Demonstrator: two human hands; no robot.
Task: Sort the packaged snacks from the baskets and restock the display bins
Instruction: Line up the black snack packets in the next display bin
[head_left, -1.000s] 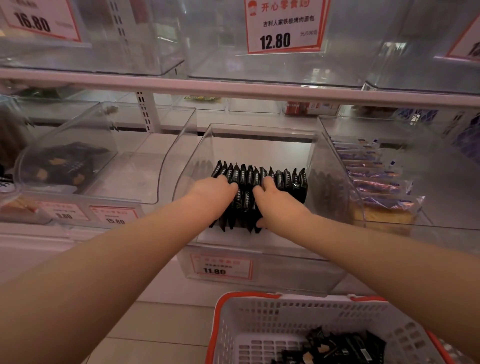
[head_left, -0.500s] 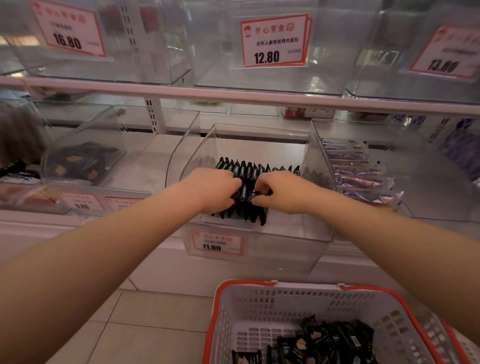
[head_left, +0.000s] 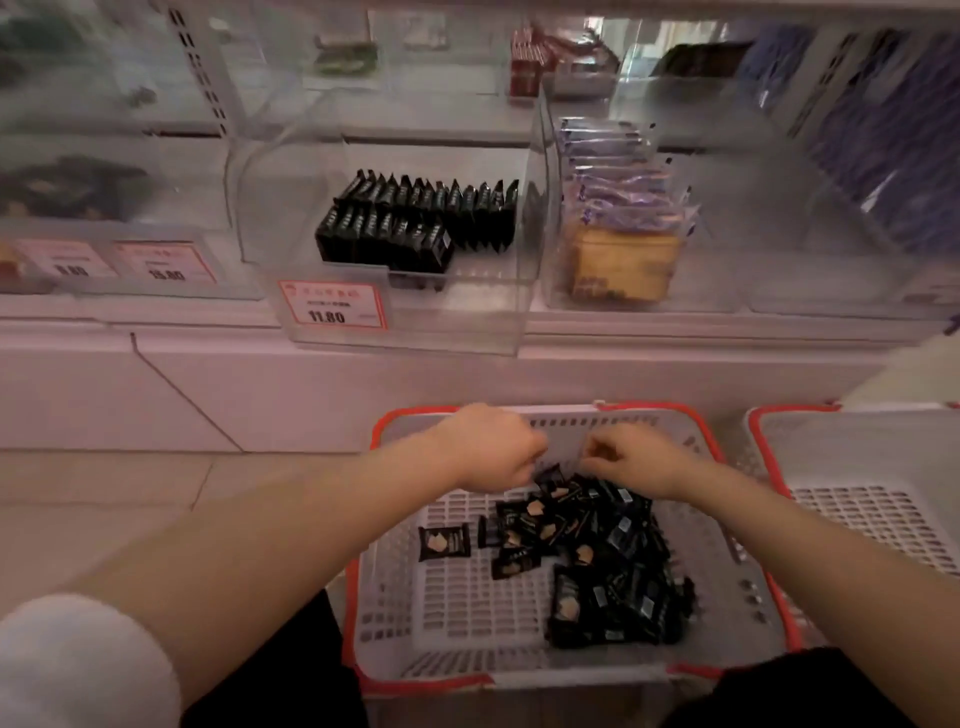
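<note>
Reaching down into the white basket (head_left: 415, 613) with both hands, you are at the pick-up step: gathering more black snack packets (head_left: 597, 551) to carry up to the clear display bin (head_left: 467, 322), where two neat rows of the same packets (head_left: 415, 223) stand upright already. Your left hand (head_left: 493, 452) hovers over the far edge of the pile with its fingers curled under, and whether they pinch a packet is hidden from this angle. Your right hand (head_left: 634, 457) sits just beside it, its fingers (head_left: 597, 454) bent down toward the top packets; I cannot tell if they have closed on anything. The loose pile lies directly beneath and just nearer you than both hands. Next, I judge, you need a firm gather of several packets, squared up so they slot upright in front of the standing rows.
</note>
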